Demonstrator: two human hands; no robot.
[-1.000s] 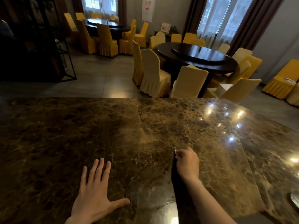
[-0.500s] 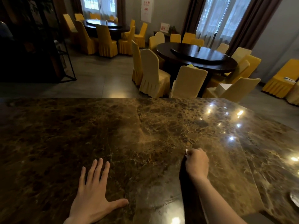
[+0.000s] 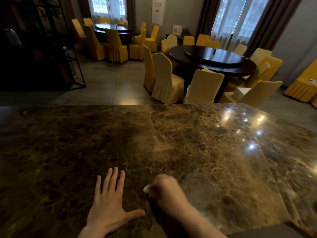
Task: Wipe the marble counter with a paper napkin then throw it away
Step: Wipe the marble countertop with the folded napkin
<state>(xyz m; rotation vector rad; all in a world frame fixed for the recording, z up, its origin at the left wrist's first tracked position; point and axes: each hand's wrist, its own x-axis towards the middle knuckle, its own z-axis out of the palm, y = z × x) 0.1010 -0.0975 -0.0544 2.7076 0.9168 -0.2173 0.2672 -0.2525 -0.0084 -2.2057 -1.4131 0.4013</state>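
Here the blurred right hand (image 3: pixel 165 191) is clenched on a mostly hidden napkin (image 3: pixel 146 188); left hand (image 3: pixel 109 206) splayed flat on the counter (image 3: pixel 188 143).

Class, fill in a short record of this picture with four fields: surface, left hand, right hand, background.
surface: brown marble counter, glossy, with light spots reflected at the right
left hand: flat on the counter, fingers spread, empty
right hand: blurred, closed on a white napkin, on the counter beside the left hand
background: round dark tables with yellow-covered chairs
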